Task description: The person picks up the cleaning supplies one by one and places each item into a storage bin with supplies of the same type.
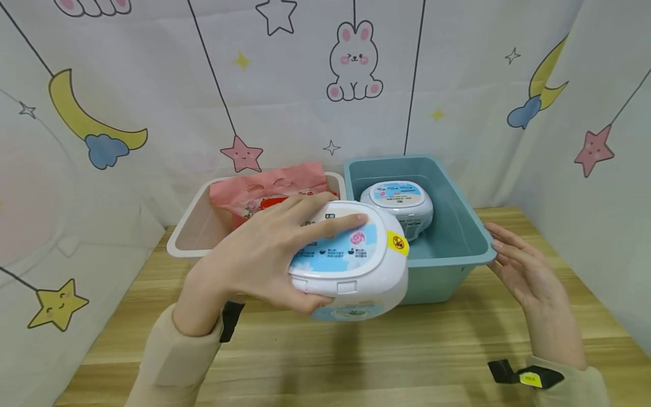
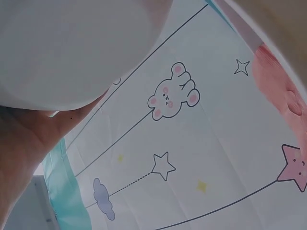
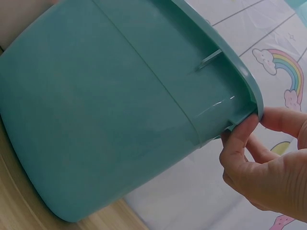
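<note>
My left hand [image 1: 264,249] grips a white lidded instant-meal tub [image 1: 376,271], with its index finger lying across the blue printed lid and the thumb on the near side. The tub is raised above the table, in front of the two bins, and a yellow warning sticker marks its rim. Seen from the left wrist, its smooth white underside [image 2: 72,52] fills the upper left. At the front right corner of the teal bin [image 3: 120,110], my right hand [image 3: 268,163] pinches the rim between thumb and fingers. A similar white tub [image 1: 399,203] sits inside that bin.
A pale bin [image 1: 185,240] stands left of the teal one, holding a pink package [image 1: 274,181]; the raised tub and left arm partly cover it. Both bins rest on a wood-grain table [image 1: 407,356]. A printed curtain [image 1: 295,85] hangs close behind and along the sides.
</note>
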The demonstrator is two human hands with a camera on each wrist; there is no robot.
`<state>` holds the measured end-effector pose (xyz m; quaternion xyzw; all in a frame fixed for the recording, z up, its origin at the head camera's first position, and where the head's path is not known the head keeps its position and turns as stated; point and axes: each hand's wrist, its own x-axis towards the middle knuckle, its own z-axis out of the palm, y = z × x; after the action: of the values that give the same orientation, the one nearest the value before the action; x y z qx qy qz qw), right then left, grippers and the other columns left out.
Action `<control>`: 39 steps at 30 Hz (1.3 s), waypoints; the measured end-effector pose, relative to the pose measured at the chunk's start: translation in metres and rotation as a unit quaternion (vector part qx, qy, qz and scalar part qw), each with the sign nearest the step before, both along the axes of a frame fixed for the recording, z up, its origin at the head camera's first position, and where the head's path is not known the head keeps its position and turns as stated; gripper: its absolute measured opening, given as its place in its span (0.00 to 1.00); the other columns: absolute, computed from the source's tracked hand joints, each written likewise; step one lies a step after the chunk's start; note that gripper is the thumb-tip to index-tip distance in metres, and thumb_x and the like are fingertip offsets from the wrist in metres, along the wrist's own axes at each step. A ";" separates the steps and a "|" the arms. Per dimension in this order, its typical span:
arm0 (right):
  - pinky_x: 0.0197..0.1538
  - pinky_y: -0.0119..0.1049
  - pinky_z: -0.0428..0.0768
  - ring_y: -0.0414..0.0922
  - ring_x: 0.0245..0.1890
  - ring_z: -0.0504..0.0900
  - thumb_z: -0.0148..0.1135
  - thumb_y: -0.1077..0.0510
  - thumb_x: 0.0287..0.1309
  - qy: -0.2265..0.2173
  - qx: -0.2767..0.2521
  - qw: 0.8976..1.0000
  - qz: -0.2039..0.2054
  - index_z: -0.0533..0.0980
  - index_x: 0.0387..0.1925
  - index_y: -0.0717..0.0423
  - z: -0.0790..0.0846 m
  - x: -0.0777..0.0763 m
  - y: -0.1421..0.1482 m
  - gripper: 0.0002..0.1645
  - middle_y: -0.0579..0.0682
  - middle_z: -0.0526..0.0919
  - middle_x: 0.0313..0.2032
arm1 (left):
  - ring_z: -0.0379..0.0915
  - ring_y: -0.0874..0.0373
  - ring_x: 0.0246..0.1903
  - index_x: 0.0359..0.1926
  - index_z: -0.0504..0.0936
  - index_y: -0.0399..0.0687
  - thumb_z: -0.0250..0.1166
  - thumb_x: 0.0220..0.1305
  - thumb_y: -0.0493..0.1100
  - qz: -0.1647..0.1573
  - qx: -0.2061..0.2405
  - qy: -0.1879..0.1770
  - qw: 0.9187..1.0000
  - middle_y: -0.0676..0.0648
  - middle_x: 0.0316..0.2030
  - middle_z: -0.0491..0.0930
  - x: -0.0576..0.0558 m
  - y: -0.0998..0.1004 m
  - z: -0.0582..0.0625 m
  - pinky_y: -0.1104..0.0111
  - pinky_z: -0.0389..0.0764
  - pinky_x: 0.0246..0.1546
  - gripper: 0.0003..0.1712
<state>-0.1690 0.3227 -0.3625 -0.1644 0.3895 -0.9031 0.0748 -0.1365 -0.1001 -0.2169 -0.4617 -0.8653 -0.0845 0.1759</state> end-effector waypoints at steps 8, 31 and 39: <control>0.49 0.35 0.81 0.46 0.46 0.83 0.34 0.73 0.70 -0.001 -0.004 1.000 -0.003 0.73 0.59 0.64 0.000 0.000 -0.001 0.25 0.54 0.79 0.51 | 0.64 0.54 0.62 0.70 0.58 0.79 0.65 0.40 0.71 -0.014 0.006 -0.005 1.000 0.49 0.67 0.64 -0.009 0.006 0.003 0.60 0.75 0.50 0.52; 0.49 0.34 0.82 0.45 0.46 0.83 0.36 0.73 0.69 -0.012 0.015 1.000 -0.021 0.74 0.58 0.63 0.003 0.001 -0.001 0.25 0.52 0.79 0.51 | 0.65 0.61 0.50 0.68 0.64 0.68 0.65 0.40 0.71 -0.107 0.024 0.043 0.993 0.50 0.61 0.67 -0.035 0.039 0.013 0.72 0.69 0.42 0.50; 0.48 0.34 0.82 0.44 0.45 0.83 0.37 0.73 0.69 -0.022 0.019 0.999 -0.028 0.75 0.56 0.63 0.004 0.001 -0.001 0.24 0.51 0.79 0.50 | 0.65 0.59 0.53 0.68 0.63 0.68 0.65 0.41 0.72 -0.110 0.024 0.042 0.993 0.49 0.62 0.66 -0.044 0.051 0.009 0.71 0.71 0.43 0.51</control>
<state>-0.1680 0.3216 -0.3581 -0.1318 0.4091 -0.9008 0.0615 -0.1808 -0.0494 -0.2080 -0.5533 -0.7985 -0.1044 0.2129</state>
